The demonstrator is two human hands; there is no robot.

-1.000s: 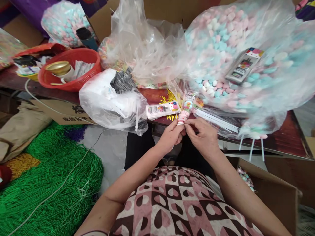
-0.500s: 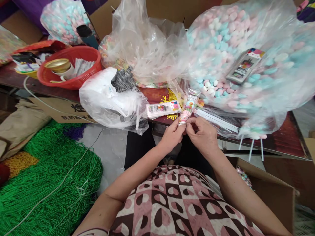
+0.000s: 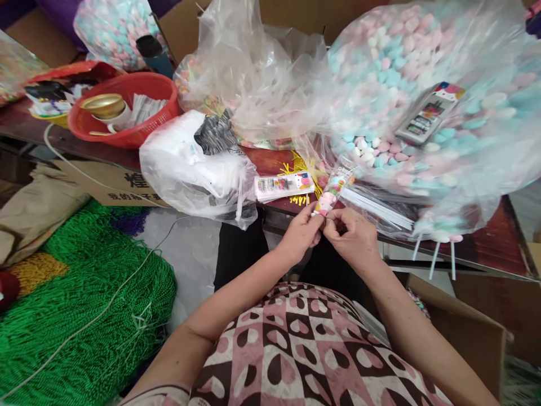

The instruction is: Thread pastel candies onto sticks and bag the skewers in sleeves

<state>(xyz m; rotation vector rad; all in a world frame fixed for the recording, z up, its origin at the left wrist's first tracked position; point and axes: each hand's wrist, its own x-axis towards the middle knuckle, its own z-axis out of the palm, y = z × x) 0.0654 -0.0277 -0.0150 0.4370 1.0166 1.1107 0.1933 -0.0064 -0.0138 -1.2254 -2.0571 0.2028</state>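
Note:
A narrow clear candy packet [image 3: 335, 189] with pink, white and coloured sweets inside points up and to the right from between both hands. My left hand [image 3: 301, 234] pinches its lower end, fingers closed. My right hand [image 3: 354, 238] pinches the same end from the right side. Both hands are at the near edge of the dark red table [image 3: 486, 242]. A stack of printed flat packets [image 3: 284, 186] lies just left of the held packet, with yellow twist ties [image 3: 296, 166] behind it.
A huge clear bag of pink, blue and white sweets [image 3: 422, 96] with a printed packet stack [image 3: 429, 114] on it fills the right. A white plastic bag [image 3: 190, 166], a red basket [image 3: 127, 110], a green bead heap [image 3: 80, 304] and a cardboard box [image 3: 469, 327] surround me.
The held packet has tilted further to the right, and both hands have shifted slightly right and down in the view while keeping their pinch on its lower end.

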